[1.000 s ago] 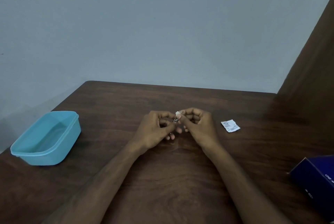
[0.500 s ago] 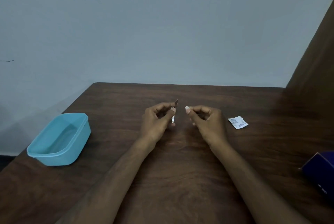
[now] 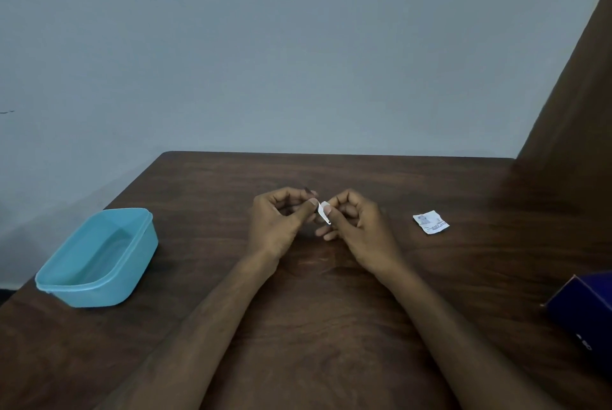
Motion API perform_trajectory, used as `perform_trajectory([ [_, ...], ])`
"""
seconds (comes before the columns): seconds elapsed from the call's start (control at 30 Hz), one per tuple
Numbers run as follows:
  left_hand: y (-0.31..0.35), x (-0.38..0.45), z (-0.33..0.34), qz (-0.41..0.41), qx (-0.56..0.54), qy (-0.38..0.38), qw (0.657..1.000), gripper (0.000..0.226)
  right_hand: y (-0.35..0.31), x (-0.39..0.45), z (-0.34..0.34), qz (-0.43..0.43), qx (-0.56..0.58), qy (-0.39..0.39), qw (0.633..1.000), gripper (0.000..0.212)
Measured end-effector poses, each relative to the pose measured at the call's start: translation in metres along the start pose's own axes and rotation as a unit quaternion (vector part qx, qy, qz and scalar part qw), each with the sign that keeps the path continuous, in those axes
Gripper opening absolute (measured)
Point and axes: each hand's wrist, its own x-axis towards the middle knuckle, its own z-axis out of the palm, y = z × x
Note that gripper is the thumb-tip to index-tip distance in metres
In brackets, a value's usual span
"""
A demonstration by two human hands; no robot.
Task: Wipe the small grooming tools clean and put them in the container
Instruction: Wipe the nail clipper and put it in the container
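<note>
Over the middle of the dark wooden table (image 3: 331, 310), my left hand (image 3: 278, 231) and my right hand (image 3: 361, 234) meet fingertip to fingertip. My left thumb and forefinger pinch a small metal grooming tool (image 3: 327, 220), of which only a thin silvery tip shows. A small white wipe (image 3: 320, 208), pinched in my right hand, is pressed against the tool. The light blue plastic container (image 3: 109, 293) stands open near the table's left edge, well left of both hands, and looks empty.
A small torn white sachet (image 3: 430, 222) lies on the table to the right of my right hand. The corner of a dark blue box (image 3: 586, 313) pokes in at the right edge. A brown wall or panel rises along the right side.
Half a second ago my hands were apart, the tool in the left and the wipe in the right. They have come back together, with the wipe against the tool.
</note>
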Motion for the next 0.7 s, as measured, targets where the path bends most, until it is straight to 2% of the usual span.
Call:
perform_trajectory([
  [0.17, 0.000, -0.002, 0.002, 0.015, 0.055, -0.017, 0.998, 0.020, 0.002, 0.003, -0.003, 0.014, 0.018, 0.056, 0.998, 0.008],
  [0.27, -0.001, -0.002, 0.000, 0.025, 0.072, -0.043, 0.996, 0.010, 0.003, 0.005, -0.007, 0.020, 0.031, 0.079, 0.996, 0.006],
  [0.33, 0.000, -0.004, -0.002, 0.026, 0.077, -0.075, 0.994, 0.017, 0.002, 0.005, -0.009, 0.026, 0.029, 0.102, 0.994, 0.007],
  [0.4, 0.001, -0.005, -0.002, 0.028, 0.099, -0.090, 0.991, 0.018, -0.001, 0.004, -0.012, 0.001, -0.039, 0.142, 0.989, 0.008],
  [0.5, 0.003, -0.005, 0.000, 0.022, 0.093, -0.075, 0.993, 0.016, -0.009, -0.002, -0.017, -0.116, -0.175, 0.184, 0.960, 0.008],
  [0.6, 0.003, -0.004, -0.002, 0.022, 0.074, -0.072, 0.994, 0.012, -0.008, -0.004, -0.018, -0.209, -0.269, 0.148, 0.929, 0.003],
  [0.7, 0.000, -0.004, -0.002, 0.012, 0.054, -0.075, 0.996, 0.013, 0.002, -0.003, -0.014, -0.223, -0.396, 0.114, 0.883, 0.005],
])
